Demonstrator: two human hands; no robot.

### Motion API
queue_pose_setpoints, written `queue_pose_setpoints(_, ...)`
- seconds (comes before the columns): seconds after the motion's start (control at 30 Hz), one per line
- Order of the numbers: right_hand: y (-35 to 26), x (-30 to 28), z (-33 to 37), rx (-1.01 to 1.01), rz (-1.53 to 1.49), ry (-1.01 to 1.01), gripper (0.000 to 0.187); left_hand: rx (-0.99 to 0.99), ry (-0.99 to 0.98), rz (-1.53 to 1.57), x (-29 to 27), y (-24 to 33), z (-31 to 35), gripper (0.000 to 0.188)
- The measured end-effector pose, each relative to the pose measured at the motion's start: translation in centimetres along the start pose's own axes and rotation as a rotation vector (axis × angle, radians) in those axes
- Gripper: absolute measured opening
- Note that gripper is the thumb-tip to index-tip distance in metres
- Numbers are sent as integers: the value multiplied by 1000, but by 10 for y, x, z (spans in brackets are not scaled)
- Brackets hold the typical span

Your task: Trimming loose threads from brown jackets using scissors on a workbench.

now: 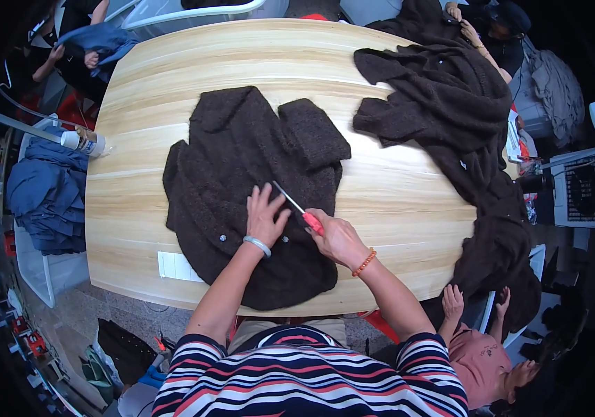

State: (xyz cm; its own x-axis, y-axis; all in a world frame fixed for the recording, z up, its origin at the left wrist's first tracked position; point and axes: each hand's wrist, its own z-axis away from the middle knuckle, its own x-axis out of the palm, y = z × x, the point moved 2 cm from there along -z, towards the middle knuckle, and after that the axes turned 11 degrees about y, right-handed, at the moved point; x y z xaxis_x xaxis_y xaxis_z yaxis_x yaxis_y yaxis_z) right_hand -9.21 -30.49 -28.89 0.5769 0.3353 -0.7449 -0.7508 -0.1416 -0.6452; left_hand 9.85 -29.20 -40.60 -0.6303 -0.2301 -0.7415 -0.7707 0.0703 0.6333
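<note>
A dark brown knitted sweater lies spread on the wooden table in front of me, sleeves folded toward the far side. Two small shiny buttons show on its near part, one on each side of my left wrist. My left hand rests on the knit with its fingers spread, holding nothing. In my right hand is a pair of red-handled scissors. Their slim metal blades point away and to the left, over the sweater, with the tip just beyond my left fingertips. My fingers partly hide the handles.
More dark knits are heaped along the table's right side. A white label lies near the front left edge, a bottle at the left edge. Blue garments fill a bin at left. Co-workers' hands handle cloth around the table.
</note>
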Motion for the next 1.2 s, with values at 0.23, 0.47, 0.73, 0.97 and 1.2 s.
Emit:
queue_pose_setpoints(0.23, 6, 0, 19, 36, 104, -143, 33, -13, -152, -462, 0, -20, -42, 64)
queue_pose_setpoints(0.47, 12, -17, 52, 3, 61, -245, 35, 80, -220, -477, -10, -6, -24, 64)
queue_pose_setpoints(0.73, 10, -13, 90, -34, 175, -310, 36, 177, -242, -331, -24, 17, 67, 67)
queue_pose_setpoints(0.97, 2, -29, 96, 0, 144, -215, 37, 192, -340, -193, -38, 24, 56, 61)
queue_pose_setpoints(1.2, -21, -20, 107, -77, 94, -267, 46, 84, -84, -406, -114, -7, 89, 53)
